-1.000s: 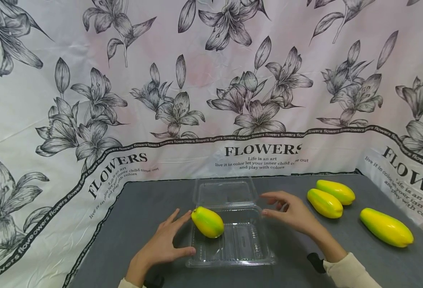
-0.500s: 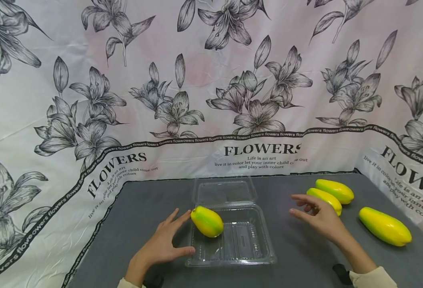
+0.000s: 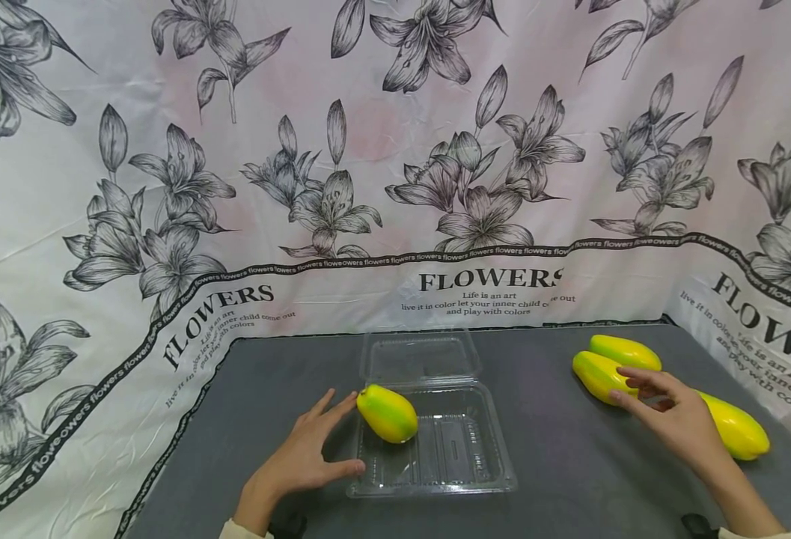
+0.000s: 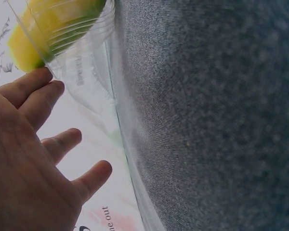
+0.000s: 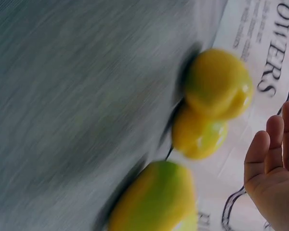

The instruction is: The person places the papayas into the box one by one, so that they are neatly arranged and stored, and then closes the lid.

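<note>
Now one fruit [image 3: 387,414] lies in the left part of the open clear box [image 3: 456,457]; left hand [image 3: 304,458], fingers spread, grips nothing at its left edge. Right hand [image 3: 679,419], loosely bent and empty, has shifted from box to three loose fruits [image 3: 596,376] on the table [image 3: 543,457], none held yet.

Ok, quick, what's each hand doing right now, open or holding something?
Left hand: open, fingers spread beside the clear box.
Right hand: open, holding nothing, near three yellow fruits.
</note>
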Action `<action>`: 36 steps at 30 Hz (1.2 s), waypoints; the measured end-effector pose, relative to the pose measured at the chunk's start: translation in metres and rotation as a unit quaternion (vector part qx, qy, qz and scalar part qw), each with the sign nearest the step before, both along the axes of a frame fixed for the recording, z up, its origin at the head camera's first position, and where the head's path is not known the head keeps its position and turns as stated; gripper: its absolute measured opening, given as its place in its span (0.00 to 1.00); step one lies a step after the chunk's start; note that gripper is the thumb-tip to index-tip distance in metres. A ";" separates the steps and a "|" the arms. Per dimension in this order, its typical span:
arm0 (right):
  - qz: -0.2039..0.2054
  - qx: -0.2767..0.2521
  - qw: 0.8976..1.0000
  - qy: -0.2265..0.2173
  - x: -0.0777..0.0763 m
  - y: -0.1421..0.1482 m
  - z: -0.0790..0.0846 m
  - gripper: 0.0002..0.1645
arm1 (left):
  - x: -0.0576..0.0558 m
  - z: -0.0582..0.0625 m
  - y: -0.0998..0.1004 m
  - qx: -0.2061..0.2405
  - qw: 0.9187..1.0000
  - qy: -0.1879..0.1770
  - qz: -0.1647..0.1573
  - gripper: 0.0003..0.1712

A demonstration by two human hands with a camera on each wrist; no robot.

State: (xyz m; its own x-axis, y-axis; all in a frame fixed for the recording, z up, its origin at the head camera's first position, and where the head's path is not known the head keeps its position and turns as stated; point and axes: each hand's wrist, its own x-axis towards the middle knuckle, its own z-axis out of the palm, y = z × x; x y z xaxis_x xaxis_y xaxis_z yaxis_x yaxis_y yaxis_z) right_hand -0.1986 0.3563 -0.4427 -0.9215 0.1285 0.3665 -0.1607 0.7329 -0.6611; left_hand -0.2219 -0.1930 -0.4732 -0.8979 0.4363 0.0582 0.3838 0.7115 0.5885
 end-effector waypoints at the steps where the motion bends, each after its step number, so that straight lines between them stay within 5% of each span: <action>1: -0.005 -0.003 1.000 0.000 0.002 0.005 -0.002 0.28 | 0.000 0.000 0.000 -0.001 1.000 0.000 0.000 0.55; 18: -0.167 0.001 0.986 0.004 0.023 0.051 -0.010 0.33 | 0.000 0.001 0.000 0.009 1.000 -0.025 0.007 0.54; 36: -0.220 0.031 0.975 -0.006 0.024 0.073 -0.011 0.34 | 0.001 0.002 0.000 0.011 1.000 -0.025 0.004 0.54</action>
